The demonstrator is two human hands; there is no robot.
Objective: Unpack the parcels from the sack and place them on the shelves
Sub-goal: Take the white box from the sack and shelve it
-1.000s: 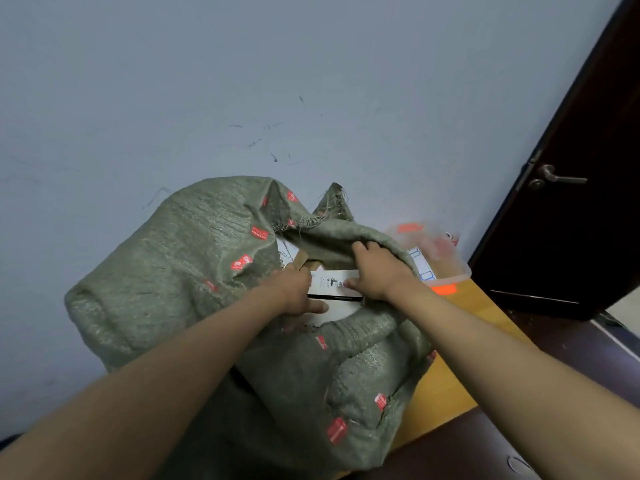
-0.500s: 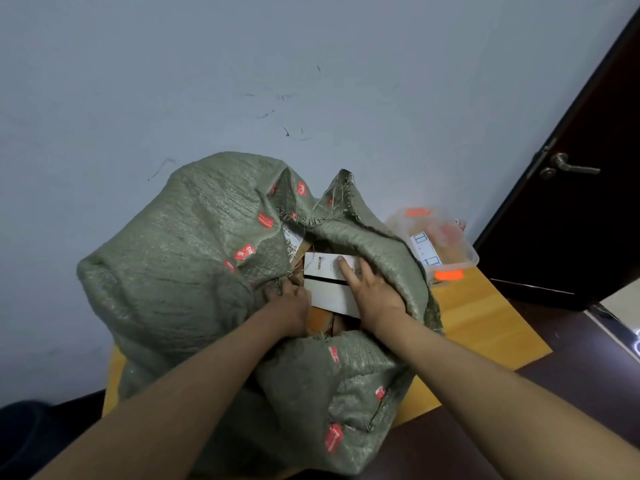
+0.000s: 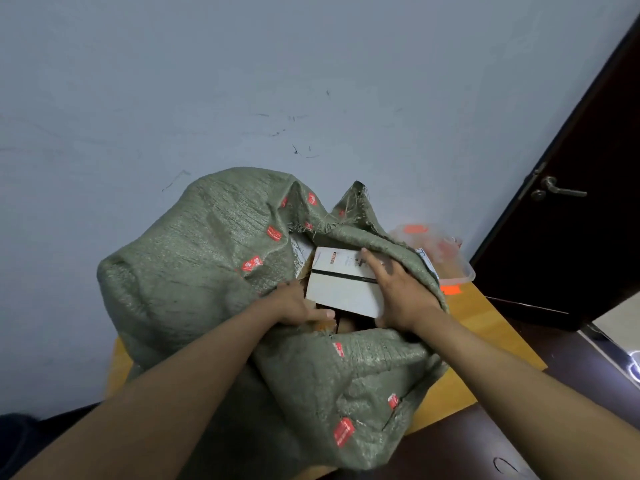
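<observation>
Where the green woven sack point(image 3: 221, 271) gapes on the wooden tabletop point(image 3: 491, 341), both forearms reach in from the near edge. Right hand point(image 3: 403, 296): fingers spread flat on the white parcel point(image 3: 341, 285), thumb curled under its near-right corner, grip closed on it. Left hand point(image 3: 298, 304): fingers curled at the parcel's near-left edge, thumb pointing right; whether it holds parcel or sack cloth, cannot tell. Parcel tilted, half out of the mouth, black band across. Red labels on sack, print unreadable. Clear plastic tub point(image 3: 446, 258) far right.
</observation>
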